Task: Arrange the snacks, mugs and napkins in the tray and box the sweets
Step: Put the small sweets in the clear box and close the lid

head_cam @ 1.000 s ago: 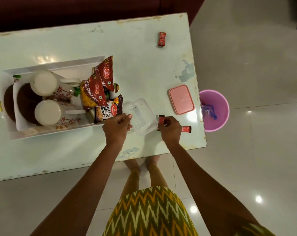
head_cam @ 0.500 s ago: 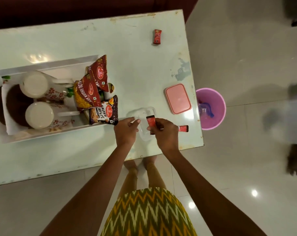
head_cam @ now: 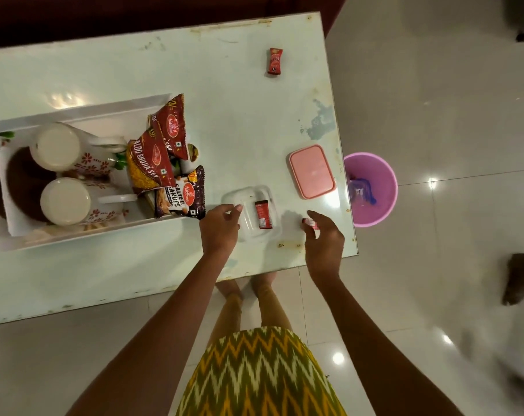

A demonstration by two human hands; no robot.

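Red sweet (head_cam: 262, 214) now inside clear box (head_cam: 248, 195)

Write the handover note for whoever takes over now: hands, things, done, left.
Left hand holds the clear box by its left rim. Right hand curls over a sweet near the table edge; grip unclear.
One sweet lies in the box, another far across the table; pink lid beside the box.
Done: mugs and snack packets in the tray.
Left: box two sweets, fit lid.

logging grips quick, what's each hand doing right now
left hand: holding the clear box by its rim
right hand: fingers around a red sweet, grip unclear
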